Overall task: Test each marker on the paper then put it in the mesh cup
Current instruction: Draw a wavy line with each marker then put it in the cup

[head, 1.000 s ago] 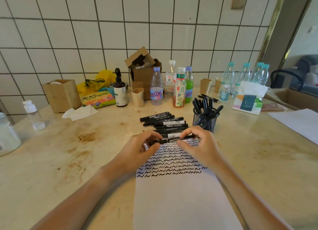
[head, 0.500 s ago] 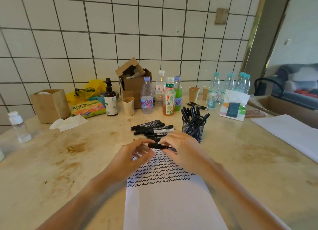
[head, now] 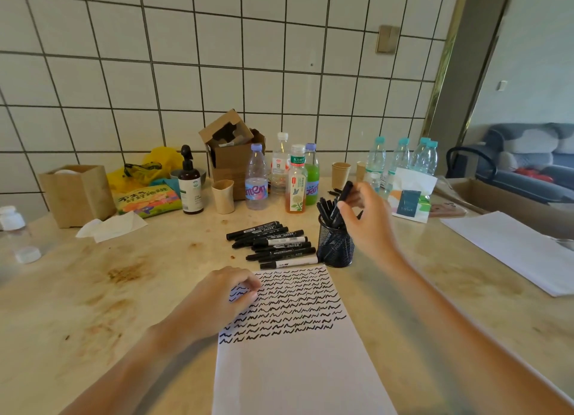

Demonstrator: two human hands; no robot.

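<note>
My right hand [head: 368,222] pinches a black marker [head: 344,194] and holds it tilted over the black mesh cup [head: 337,247], its lower end among the several markers standing in the cup. My left hand [head: 217,299] rests with loosely curled fingers on the left edge of the white paper [head: 298,368], which carries rows of black squiggles across its top part. A row of several black markers [head: 273,243] lies on the table just beyond the paper, left of the cup.
Bottles [head: 256,178], paper cups [head: 223,195], a cardboard box [head: 233,153], a pump bottle [head: 190,181] and a snack bag [head: 146,198] line the back by the tiled wall. A tissue pack [head: 410,194] and more white sheets [head: 515,247] lie at the right.
Both hands held one marker over the paper's top edge. Now my right hand has carried it up and right to the mesh cup, and my left hand has let go and rests on the paper.
</note>
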